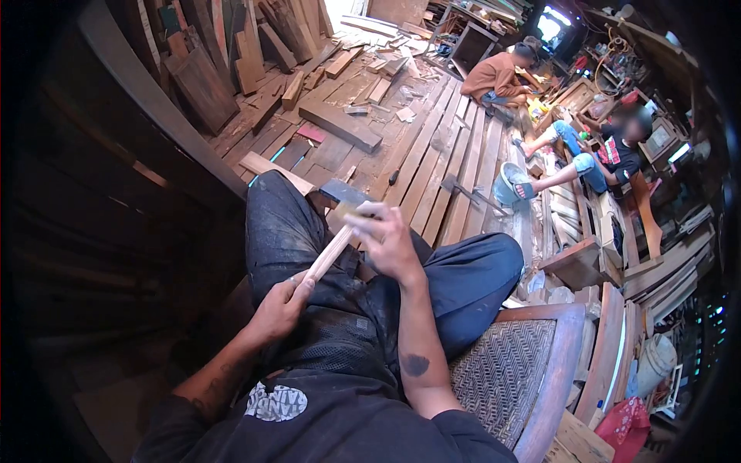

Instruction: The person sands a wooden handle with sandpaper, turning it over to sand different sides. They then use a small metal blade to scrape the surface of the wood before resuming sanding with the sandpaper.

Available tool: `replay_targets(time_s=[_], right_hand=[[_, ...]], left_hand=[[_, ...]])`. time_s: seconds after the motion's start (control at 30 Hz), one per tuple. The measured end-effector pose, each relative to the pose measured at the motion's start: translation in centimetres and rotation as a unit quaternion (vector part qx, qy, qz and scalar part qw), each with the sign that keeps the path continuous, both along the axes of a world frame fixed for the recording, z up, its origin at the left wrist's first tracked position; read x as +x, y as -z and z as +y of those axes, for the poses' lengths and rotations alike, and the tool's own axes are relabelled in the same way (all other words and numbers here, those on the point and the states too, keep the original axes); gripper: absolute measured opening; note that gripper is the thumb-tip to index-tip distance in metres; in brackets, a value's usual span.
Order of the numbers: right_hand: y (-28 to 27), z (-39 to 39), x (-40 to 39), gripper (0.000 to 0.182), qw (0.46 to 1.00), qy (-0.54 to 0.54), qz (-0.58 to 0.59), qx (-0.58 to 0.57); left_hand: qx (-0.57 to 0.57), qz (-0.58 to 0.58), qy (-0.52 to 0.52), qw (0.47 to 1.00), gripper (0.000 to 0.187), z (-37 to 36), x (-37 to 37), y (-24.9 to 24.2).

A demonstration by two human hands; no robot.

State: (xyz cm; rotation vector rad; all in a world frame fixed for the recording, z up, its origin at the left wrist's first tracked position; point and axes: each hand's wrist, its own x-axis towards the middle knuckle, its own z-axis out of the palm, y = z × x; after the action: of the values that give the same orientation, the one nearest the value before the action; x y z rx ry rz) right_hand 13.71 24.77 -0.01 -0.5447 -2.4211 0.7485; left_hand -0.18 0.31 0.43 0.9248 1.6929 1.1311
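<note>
My left hand (pixel 279 310) is closed around the lower end of a slim, pale wooden stick (pixel 330 257), which slants up and to the right over my lap. At the stick's upper end, my right hand (pixel 388 245) has its fingers bent around a tan piece of what looks like sandpaper (pixel 350 217), smeared by motion. The fingers hide part of the stick's tip. Just beyond them, between my knees, a dark, flat-topped block (pixel 343 192) shows.
Planks (pixel 340 123) and scraps litter the slatted wooden floor. A hammer-like tool (pixel 467 190) lies near a grey bucket (pixel 512 184). Two people sit at the right, one in a brown top (pixel 492 76). A woven chair seat (pixel 505 370) is beside me; boards (pixel 208 85) lean at left.
</note>
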Motion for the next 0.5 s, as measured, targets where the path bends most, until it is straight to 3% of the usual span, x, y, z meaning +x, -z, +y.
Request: replay_targets(time_s=[0.03,0.13,0.17,0.27,0.4,0.5], right_hand=[[0.3,-0.2,0.4,0.028,0.997,-0.070,0.027,0.027],[1.1,1.6,0.6,0.025,0.977,-0.086,0.068,-0.181],[1.5,2.4,0.4,0.025,0.998,0.001,0.067,-0.023],[0.6,1.8,0.9,0.026,0.999,0.017,0.043,-0.006],[0.7,1.5,1.6,0.026,0.993,-0.077,0.048,-0.080],[0.4,2.2,1.3,0.026,0.998,0.047,0.023,-0.020]], left_hand=[[-0.003,-0.024,-0.002,1.000,0.049,-0.1,0.1,0.0],[-0.013,-0.081,-0.009,0.997,0.048,-0.2,-0.1,-0.3],[-0.015,-0.094,-0.013,0.995,0.048,-0.1,-0.1,-0.5],[-0.019,-0.137,-0.015,0.990,0.049,-0.3,0.0,-0.4],[-0.016,-0.143,0.003,0.990,0.050,-0.2,0.1,-0.6],[-0.026,-0.154,-0.005,0.988,0.050,-0.2,0.1,-0.8]])
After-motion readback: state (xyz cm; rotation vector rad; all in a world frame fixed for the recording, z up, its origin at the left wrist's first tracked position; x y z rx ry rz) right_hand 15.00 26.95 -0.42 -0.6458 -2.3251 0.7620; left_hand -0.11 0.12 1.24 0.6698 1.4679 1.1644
